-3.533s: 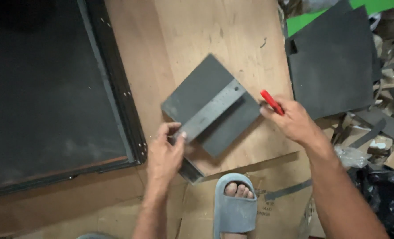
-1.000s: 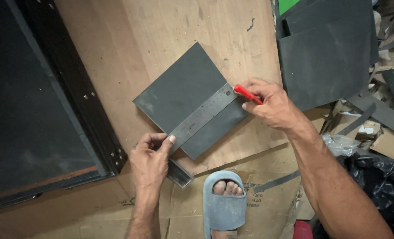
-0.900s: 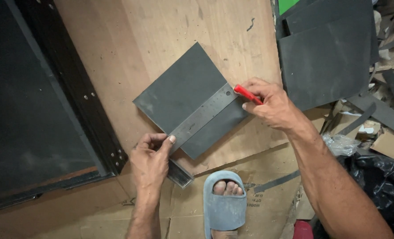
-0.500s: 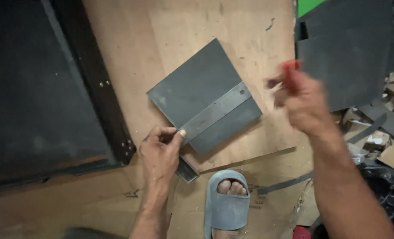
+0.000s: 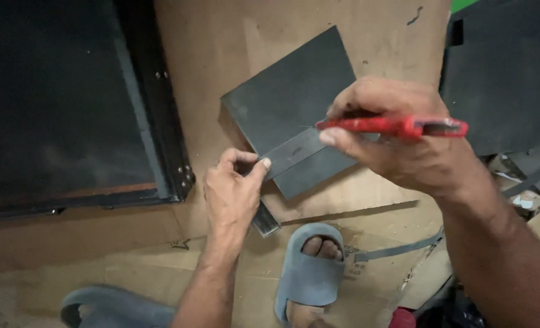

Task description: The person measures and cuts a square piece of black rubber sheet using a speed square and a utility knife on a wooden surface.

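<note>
Work surface: You are crouched over a plywood floor board, pale brown and scuffed, with flattened cardboard lying under its near edge.
Dark square sheet: The grey sheet lies flat on the plywood, turned corner-on to you, near the middle of the view.
Metal ruler: A steel straightedge lies slantwise across the near part of the sheet, its lower end running off the sheet toward your foot.
Left hand: Your left hand is bent over the lower end of the ruler, thumb and fingertips pressing it down onto the sheet; it grips nothing else.
Right hand: Your right hand is raised above the right half of the sheet, closed around a red utility knife held roughly level, its tip pointing left toward the ruler. Whether the tip touches the ruler or sheet cannot be told.
Left of the sheet: A large black framed panel with a dark metal border fills the left side, just beside the plywood.
Right of the sheet: A second, larger dark sheet lies at the upper right, with grey offcut strips and scraps around it.
Near edge: Your foot sits in a grey-blue sandal just below the ruler's end; a second sandal shows at the lower left.
</note>
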